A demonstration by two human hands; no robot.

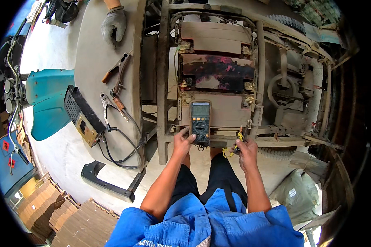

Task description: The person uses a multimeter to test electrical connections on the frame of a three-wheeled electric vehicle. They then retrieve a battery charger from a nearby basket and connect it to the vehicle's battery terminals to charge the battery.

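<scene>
Now, meter point(200, 122) rests flat on battery pack point(215, 74), screen end away from person, long axis running near-to-far. Looks light, rigid, hard plastic case; best gripped by side edges. Left hand point(182, 142) pinches meter's lower left corner. Right hand point(246, 151) clenched around yellow leads point(233, 149). Clamps point(116, 88) well left; another person's gloved hand point(113, 24) farther off.

A grey rectangular screen point(200, 109) is set at the top of the dark, yellow-edged multimeter point(200, 122). Two red diamond labels point(5, 145) are seen on the blue box point(8, 164) at left. A white label point(292, 192) is stuck on a greenish sack point(294, 195).
</scene>
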